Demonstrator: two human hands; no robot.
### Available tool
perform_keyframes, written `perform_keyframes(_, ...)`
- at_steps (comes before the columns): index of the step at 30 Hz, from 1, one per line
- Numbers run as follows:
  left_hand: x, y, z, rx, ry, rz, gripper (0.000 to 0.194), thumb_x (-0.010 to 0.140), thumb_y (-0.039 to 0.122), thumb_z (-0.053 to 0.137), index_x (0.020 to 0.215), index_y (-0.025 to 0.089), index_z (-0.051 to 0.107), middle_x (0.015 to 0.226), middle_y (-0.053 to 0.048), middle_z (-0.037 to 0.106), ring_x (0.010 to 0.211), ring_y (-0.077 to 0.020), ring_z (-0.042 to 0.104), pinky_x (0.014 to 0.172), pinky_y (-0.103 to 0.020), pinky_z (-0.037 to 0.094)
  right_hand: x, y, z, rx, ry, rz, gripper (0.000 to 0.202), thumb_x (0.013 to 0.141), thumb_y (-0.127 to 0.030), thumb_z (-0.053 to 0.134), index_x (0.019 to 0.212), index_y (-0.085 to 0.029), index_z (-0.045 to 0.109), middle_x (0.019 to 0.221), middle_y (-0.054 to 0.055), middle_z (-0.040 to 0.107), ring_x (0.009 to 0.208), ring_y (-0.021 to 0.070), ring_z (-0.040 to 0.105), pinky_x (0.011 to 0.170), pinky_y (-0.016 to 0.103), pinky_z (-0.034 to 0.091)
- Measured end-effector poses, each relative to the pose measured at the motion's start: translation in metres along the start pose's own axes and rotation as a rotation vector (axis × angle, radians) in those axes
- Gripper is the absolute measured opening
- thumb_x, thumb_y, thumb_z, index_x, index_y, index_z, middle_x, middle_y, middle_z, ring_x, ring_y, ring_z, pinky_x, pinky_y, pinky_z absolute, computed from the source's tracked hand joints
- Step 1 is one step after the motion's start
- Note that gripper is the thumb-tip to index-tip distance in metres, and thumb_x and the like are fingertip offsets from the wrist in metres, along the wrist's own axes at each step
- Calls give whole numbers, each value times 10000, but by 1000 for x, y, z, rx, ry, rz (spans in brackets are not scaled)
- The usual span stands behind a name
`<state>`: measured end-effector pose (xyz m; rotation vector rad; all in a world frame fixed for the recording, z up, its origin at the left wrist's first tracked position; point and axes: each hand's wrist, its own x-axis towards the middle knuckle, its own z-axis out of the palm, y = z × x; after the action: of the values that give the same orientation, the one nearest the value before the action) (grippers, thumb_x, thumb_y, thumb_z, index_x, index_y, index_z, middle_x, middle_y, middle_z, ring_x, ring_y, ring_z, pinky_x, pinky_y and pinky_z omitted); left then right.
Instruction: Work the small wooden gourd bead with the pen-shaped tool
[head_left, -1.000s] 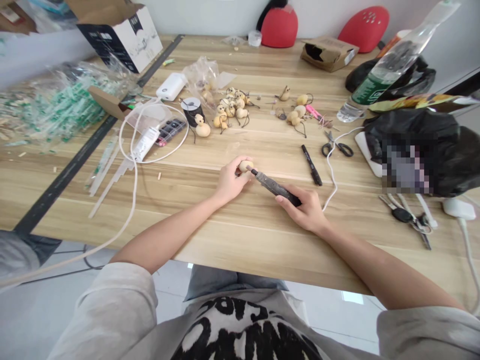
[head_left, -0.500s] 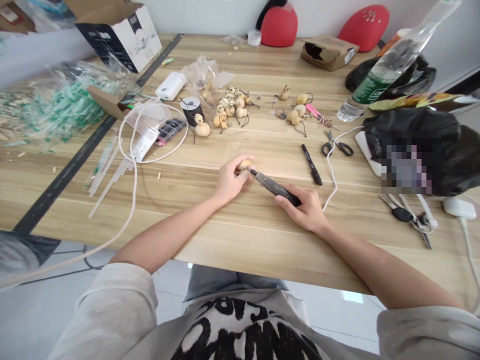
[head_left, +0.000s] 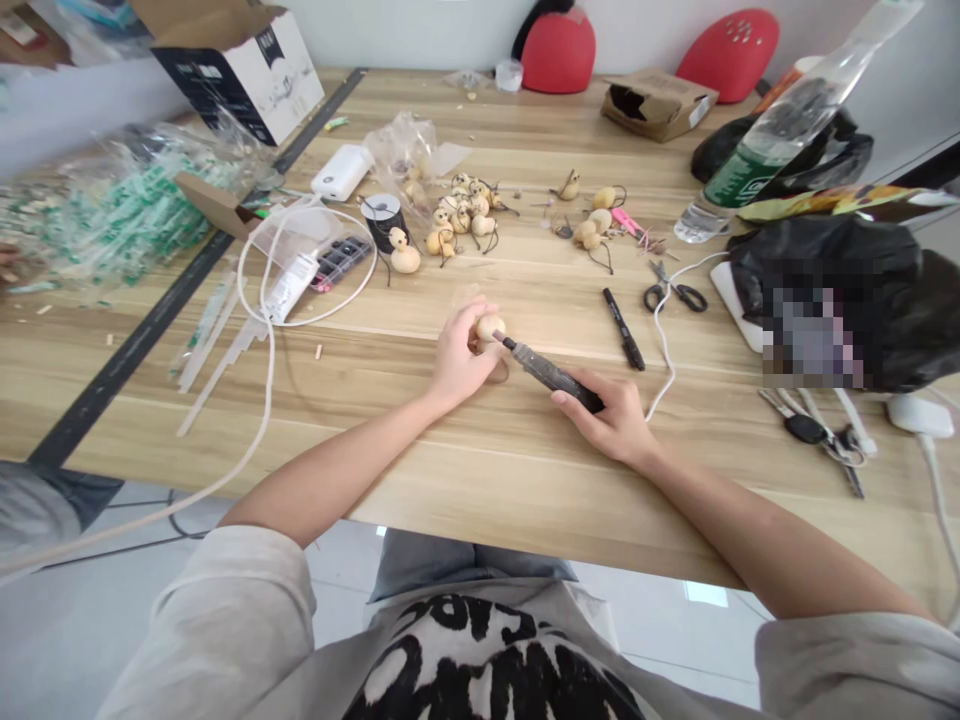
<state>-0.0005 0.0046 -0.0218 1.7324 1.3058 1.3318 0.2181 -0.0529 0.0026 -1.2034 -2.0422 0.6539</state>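
Between the fingers of my left hand (head_left: 459, 352) is a small pale gourd (head_left: 491, 328), held just over the table. My right hand (head_left: 611, 415) grips a dark, pen-shaped rotary tool (head_left: 551, 375) from behind. Its pinkish tip meets or nearly meets the gourd's side; actual contact is too small to tell. Farther back lies a cluster of small gourds (head_left: 461, 208) with black cords, some bearing drawn dots. One gourd (head_left: 405, 252) stands apart by a spool of black cord (head_left: 382, 215).
Right of the tool lie a black marker (head_left: 623, 330) and scissors (head_left: 675, 292) beside a white cable. A water bottle (head_left: 739, 180) and black bag (head_left: 840, 260) stand farther right. Left are a looped white cable, glue sticks (head_left: 225, 370) and a heap of green-and-clear packets (head_left: 127, 220).
My left fingers have shifted and turned the gourd, so more of its round pale side shows. My right hand and the tool have barely moved.
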Motion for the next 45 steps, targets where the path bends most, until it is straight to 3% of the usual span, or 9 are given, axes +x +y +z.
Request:
perform_keyframes(4,-1,5,-2,-86,-23,-95,358,735,191,622,1088,160,571,1003,-69,648,815,-135,626,693,-236,513,1,-1,-1,-5,25,-9,311,874,-386,546,1029,-148,672,740,33,681,598,147,599,564,250,456)
perform_keyframes(7,-2,9,-2,-120,-42,-101,325,747,205,629,1065,155,582,925,-43,651,778,-122,622,688,-224,513,1,-2,-1,-6,43,-19,305,871,-374,551,1019,-137,673,715,26,671,579,136,587,547,240,446)
perform_keyframes(13,-3,8,-4,-5,-40,46,262,823,179,546,1074,181,623,1169,-77,629,1106,-185,597,897,-302,510,2,-2,-1,-3,32,-14,302,870,-365,551,1024,-135,671,715,24,668,574,131,577,545,237,446)
perform_keyframes(18,0,6,-6,114,-46,104,194,846,141,490,930,177,661,1079,-90,648,1289,-207,467,1046,-377,427,2,-1,-1,6,12,0,303,868,-366,556,1032,-139,672,743,29,682,599,138,592,574,244,465)
perform_keyframes(24,-1,9,-6,158,-14,102,202,759,154,618,958,186,633,1125,-90,581,1149,-191,543,1008,-353,432,1,0,0,4,-8,4,310,865,-369,563,1056,-153,676,783,41,704,634,156,618,594,259,484)
perform_keyframes(28,-2,12,-5,147,-53,50,297,697,146,666,985,188,609,1081,-59,596,932,-150,581,828,-277,481,1,1,1,-5,-10,-3,307,856,-379,578,1052,-166,680,888,68,733,735,196,672,627,278,510)
perform_keyframes(35,-3,21,-6,161,-136,-70,321,697,243,683,999,195,585,768,29,590,573,-74,415,587,-205,390,0,0,1,-22,-24,-14,300,848,-374,592,1059,-181,681,945,69,742,781,212,694,658,288,530)
perform_keyframes(38,-4,24,-7,141,-153,-79,283,719,249,655,985,194,577,782,31,601,545,-64,400,572,-202,382,1,-1,0,-18,-26,-23,307,846,-364,596,1078,-180,679,927,62,743,738,194,689,653,278,528)
perform_keyframes(45,-4,26,-5,79,-154,-89,342,694,206,654,1013,192,533,841,8,675,695,-101,589,710,-225,458,1,-2,0,-13,-31,-12,308,844,-371,593,1076,-188,681,926,62,742,748,201,685,653,287,528)
